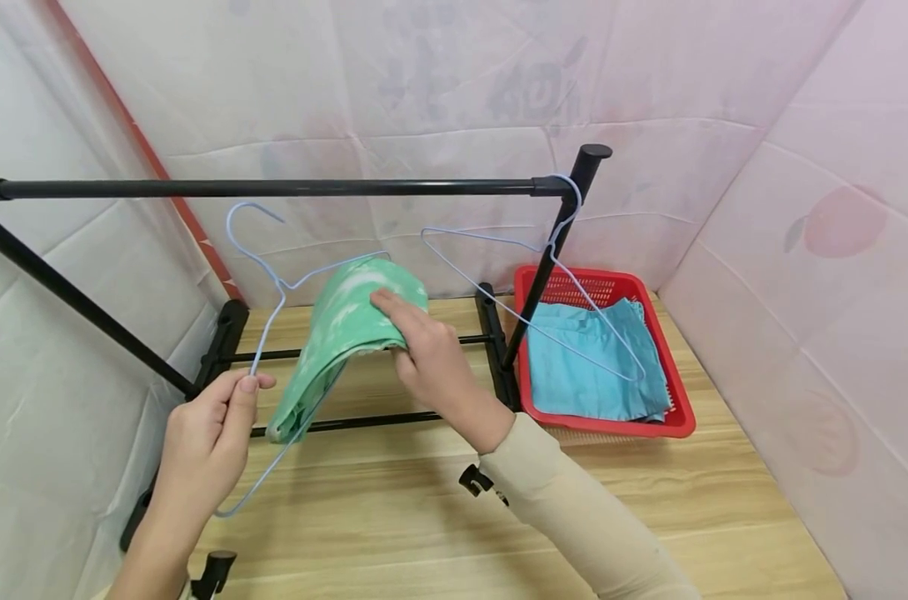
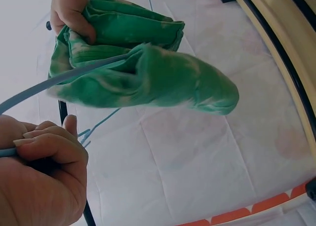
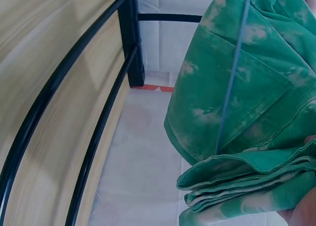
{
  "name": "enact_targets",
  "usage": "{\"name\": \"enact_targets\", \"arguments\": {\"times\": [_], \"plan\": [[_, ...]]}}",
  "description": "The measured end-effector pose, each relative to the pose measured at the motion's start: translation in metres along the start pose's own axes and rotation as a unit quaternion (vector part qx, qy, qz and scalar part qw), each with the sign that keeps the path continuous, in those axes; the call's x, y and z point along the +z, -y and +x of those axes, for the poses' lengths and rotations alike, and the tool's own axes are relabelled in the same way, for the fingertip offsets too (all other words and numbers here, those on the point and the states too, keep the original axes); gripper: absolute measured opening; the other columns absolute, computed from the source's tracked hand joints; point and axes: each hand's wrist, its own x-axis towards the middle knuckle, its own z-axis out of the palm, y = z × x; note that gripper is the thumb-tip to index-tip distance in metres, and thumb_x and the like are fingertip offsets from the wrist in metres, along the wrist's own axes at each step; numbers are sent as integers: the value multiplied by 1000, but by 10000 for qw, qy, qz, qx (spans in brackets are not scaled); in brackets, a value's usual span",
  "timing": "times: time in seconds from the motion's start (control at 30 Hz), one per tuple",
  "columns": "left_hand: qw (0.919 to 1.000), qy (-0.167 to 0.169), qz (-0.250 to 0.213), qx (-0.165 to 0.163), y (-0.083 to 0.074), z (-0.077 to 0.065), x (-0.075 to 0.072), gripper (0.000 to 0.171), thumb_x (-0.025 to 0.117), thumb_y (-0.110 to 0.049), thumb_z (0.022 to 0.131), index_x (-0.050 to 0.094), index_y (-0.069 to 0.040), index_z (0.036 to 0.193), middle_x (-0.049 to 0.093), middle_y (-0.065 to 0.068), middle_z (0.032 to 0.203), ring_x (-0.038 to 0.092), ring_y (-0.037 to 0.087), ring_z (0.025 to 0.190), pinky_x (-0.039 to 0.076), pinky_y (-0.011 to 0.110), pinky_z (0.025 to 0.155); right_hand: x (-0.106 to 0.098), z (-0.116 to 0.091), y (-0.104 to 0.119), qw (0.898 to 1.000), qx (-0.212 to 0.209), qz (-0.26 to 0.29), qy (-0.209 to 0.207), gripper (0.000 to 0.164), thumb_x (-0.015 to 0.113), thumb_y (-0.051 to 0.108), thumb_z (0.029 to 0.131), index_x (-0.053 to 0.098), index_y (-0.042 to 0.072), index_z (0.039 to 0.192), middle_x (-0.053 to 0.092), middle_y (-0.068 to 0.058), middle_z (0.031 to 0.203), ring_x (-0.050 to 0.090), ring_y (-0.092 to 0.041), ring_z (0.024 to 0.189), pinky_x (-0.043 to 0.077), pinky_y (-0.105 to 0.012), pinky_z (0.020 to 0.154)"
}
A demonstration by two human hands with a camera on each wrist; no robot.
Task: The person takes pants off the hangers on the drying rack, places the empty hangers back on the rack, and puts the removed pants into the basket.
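Green, cloud-dyed fabric, a folded garment [image 1: 341, 317], is draped over the lower bar of a pale-blue wire hanger [image 1: 282, 286], its long axis slanted from seven o'clock to one o'clock along that bar. By the right hand [image 1: 435, 358], the nearer one, the garment is grasped, fingers on its upper face and thumb at the near edge, so the cloth is found at ten o'clock from that hand. By the left hand [image 1: 210, 429] the hanger's side wire is pinched between thumb and curled fingers, the garment being set apart from it at two o'clock. The hook [image 1: 231, 227] is held at about twelve-thirty from the left hand, its opening turned toward four o'clock, and is seen just below the black rail [image 1: 274, 189]; whether they are touching cannot be told. Along the rail, laid nine to three, room seems to be left between this hook and a second hanger [image 1: 552, 242], hung at one-thirty from the right hand. At three o'clock a red basket [image 1: 682, 404] is placed, with folded blue cloth [image 1: 589, 387] inside.
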Motion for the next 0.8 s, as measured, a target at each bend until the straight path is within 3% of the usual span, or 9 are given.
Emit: {"name": "enact_targets", "arguments": {"times": [0.13,0.23,0.37,0.67,0.8], "plan": [[10000,-43,-15,47,2,0,0,22,51,-12,104,73,-10,102,37,-9,53,28,2,38,25,21,37,-4,2,-3,9996,184,203,-69,58,52,-10,83,58,8,137,62,-9,136,68,-21,94,54,-36,72],[9997,-46,53,227,5,0,1,20,53,-10,103,73,-9,102,35,-11,52,27,0,38,24,20,37,-7,3,-6,9981,444,431,-71,56,52,-8,85,59,9,138,66,-9,130,55,-17,66,48,-32,64],[9988,-60,181,460,10,0,1,18,54,-8,102,73,-8,102,35,-12,53,27,-2,40,24,19,38,-11,5,-8,9930,876,785,-97,50,51,-4,90,60,9,138,68,-10,125,43,-13,54,45,-28,63],[9983,-170,241,501,16,0,1,19,54,-7,102,73,-8,101,34,-13,52,27,-2,39,24,19,39,-17,6,-11,9905,932,1003,-113,47,52,-1,93,60,10,138,66,-10,130,56,-15,72,48,-30,73],[9986,-174,229,454,16,-1,1,18,54,-7,102,73,-7,101,34,-13,52,27,-2,39,25,20,40,-18,4,-13,9922,767,971,-117,50,53,-4,92,59,9,139,64,-10,134,66,-15,100,52,-33,84]]}}
